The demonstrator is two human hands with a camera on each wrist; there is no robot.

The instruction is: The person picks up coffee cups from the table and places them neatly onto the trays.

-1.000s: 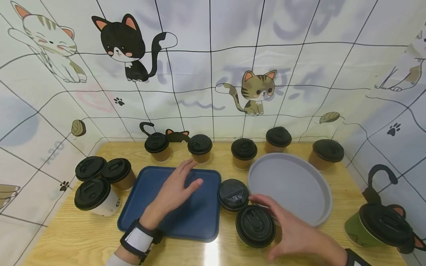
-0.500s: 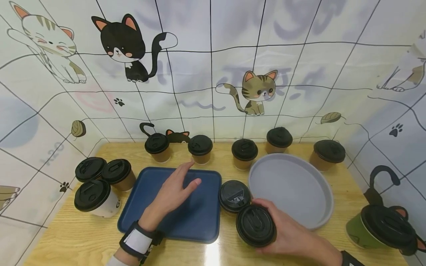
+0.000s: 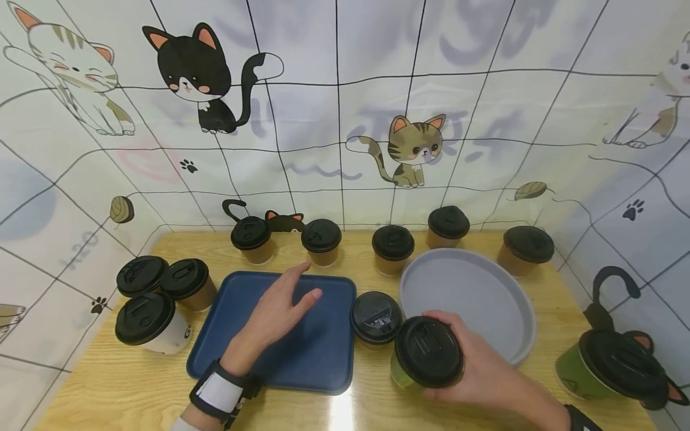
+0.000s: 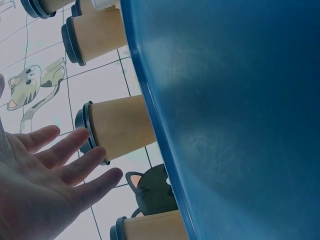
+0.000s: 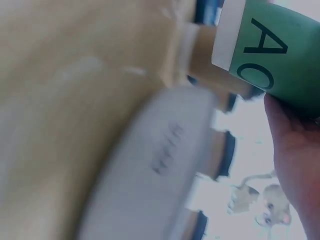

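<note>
My right hand (image 3: 482,365) grips a green paper coffee cup (image 3: 403,372) with a black lid, its fingers around the side. In the right wrist view, dark letters show on the green cup (image 5: 285,60), and the cup is off the table. Left of it stands a brown cup (image 3: 375,317) with a shiny black lid. My left hand (image 3: 279,311) hovers over the blue rectangular tray (image 3: 323,335), fingers extended and holding nothing. A brown lidded cup (image 4: 122,125) stands beyond its fingertips in the left wrist view.
A round grey tray (image 3: 469,299) lies behind my right hand. Several brown cups stand along the back. At the left are two brown cups and a white cup (image 3: 167,338). Another green cup (image 3: 579,368) stands far right. A cat-print cloth (image 3: 302,120) hangs behind the table.
My right hand has closed around the green cup, then lifted it and shifted it to the right, away from the brown cup. My left hand has stayed nearly still.
</note>
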